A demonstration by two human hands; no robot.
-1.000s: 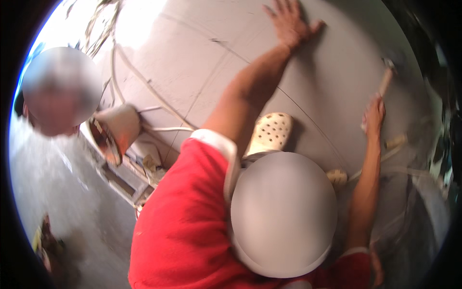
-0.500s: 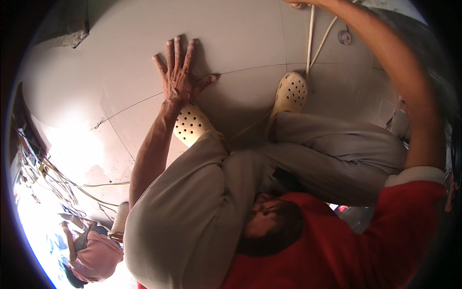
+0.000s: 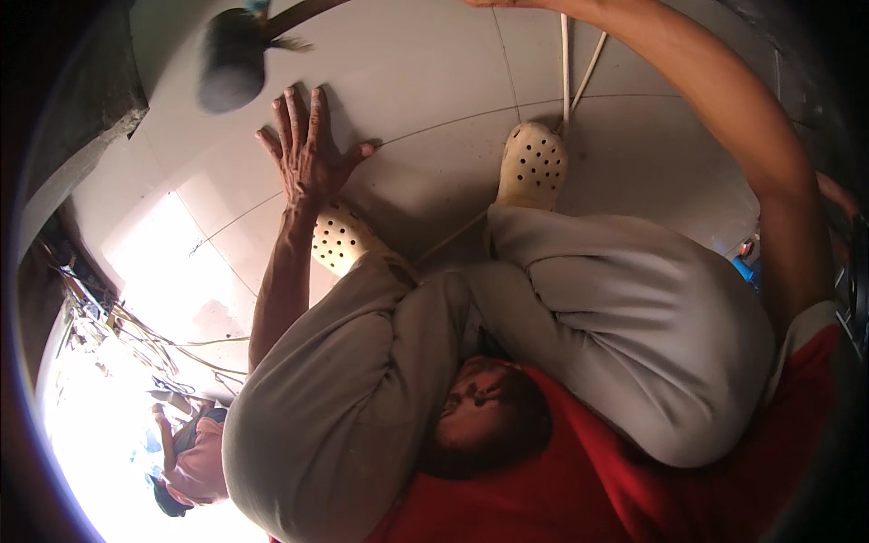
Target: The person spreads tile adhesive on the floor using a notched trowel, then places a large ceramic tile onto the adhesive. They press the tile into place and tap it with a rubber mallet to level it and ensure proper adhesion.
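Note:
My left hand point(image 3: 310, 167) lies flat on the large pale floor tiles point(image 3: 425, 68), fingers spread, just beyond the toe of my left clog point(image 3: 337, 237). Above its fingertips hangs a rubber mallet point(image 3: 233, 63) with a dark head, blurred by motion. Its handle slants up and right out of the picture, toward my right hand point(image 3: 507, 3). Only a sliver of that hand shows at the top edge; its fingers are cut off. The handle's direction and the raised head indicate that my right hand grips the mallet.
Two pale cords point(image 3: 566, 68) run over the tiles by my right clog point(image 3: 534, 163). A rough dark ledge point(image 3: 86, 118) borders the upper left. Tangled cables point(image 3: 136, 335) lie at the left, near another person in a pink top point(image 3: 197, 466). A small blue object point(image 3: 744, 269) is at the right.
The mallet has come into view at the upper left. My view has shifted, and my left hand stays flat on the tiles. My right arm now covers the small round object near the cords.

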